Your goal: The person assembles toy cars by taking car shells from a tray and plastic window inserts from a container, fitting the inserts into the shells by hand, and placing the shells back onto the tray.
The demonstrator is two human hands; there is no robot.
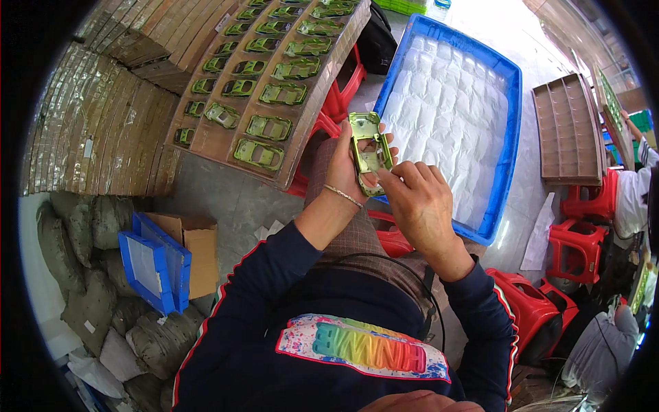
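Observation:
A bright green toy car body shell (364, 126) with open window gaps lies in my left hand (340, 169), whose fingers and thumb wrap its sides. My right hand (420, 204) is curled with thumb and forefinger pinched at the shell's lower right edge; whatever sits between those fingertips is hidden. Just left of my hands, a brown divided tray (226, 148) carries rows of similar green car shells (258, 154). Right of the held shell, a large blue plastic crate (513, 123) has its inside covered with white crinkled sheeting (446, 117).
Stacked brown trays (103, 130) rise at the left, above grey sacks (89, 309), blue shallow boxes (154, 264) and a cardboard box (201, 255). Red stools (576, 250) and a compartment tray (566, 130) stand right. A co-worker in grey (604, 350) sits lower right.

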